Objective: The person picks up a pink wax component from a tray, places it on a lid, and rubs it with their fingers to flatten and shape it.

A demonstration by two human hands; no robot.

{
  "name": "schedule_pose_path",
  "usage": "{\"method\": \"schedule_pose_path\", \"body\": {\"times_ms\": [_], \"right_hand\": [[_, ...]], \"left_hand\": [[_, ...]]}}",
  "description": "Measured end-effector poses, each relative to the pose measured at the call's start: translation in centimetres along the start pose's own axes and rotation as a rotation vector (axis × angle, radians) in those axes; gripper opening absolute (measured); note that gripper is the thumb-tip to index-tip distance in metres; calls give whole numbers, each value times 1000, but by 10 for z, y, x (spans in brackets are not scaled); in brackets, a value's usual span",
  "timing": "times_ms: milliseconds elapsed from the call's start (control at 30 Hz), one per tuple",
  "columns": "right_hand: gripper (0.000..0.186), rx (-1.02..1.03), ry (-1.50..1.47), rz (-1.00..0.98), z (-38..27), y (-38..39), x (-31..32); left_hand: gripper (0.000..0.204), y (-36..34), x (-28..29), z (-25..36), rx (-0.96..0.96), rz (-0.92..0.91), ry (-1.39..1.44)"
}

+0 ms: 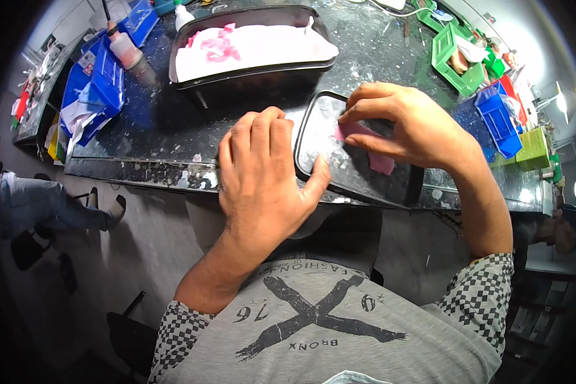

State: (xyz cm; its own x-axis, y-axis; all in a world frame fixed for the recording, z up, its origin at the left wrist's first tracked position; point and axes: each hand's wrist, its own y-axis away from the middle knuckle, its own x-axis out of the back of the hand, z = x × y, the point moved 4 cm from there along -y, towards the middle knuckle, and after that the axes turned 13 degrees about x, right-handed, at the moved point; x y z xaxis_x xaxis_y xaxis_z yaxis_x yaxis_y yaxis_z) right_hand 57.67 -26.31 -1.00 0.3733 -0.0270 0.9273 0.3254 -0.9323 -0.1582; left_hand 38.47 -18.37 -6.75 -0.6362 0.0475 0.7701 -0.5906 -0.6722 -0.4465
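A thin pink piece (381, 163) of soft-looking material lies on a shallow black tray (312, 142) at the table's front edge. My right hand (406, 121) reaches over the tray from the right, thumb and fingers closed on the pink piece's far end. Part of that piece is hidden under the hand. My left hand (259, 169) lies palm down at the tray's left side, its fingers stretched out and holding nothing. Its thumb touches the tray's near left part. Beyond both hands stands a black tub (249, 75) lined with white material, with crumpled pink pieces (219, 48) inside.
A squeeze bottle (125, 48) and blue bins (96, 83) stand at the left. A green bin (451, 61), another blue bin (498, 121) and a yellow-green box (533, 148) are at the right. Beyond the speckled black table (153, 144), a person's legs (57, 201) show at far left.
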Motion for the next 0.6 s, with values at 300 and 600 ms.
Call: {"method": "schedule_pose_path", "body": {"times_ms": [300,600], "right_hand": [[22,-38,-34,-26,6,-1,-7],[26,-36,66,71,-1,10,-13]], "left_hand": [[25,0,-1,3,7,9,-39],[25,2,-3,3,4,18,-41]]}}
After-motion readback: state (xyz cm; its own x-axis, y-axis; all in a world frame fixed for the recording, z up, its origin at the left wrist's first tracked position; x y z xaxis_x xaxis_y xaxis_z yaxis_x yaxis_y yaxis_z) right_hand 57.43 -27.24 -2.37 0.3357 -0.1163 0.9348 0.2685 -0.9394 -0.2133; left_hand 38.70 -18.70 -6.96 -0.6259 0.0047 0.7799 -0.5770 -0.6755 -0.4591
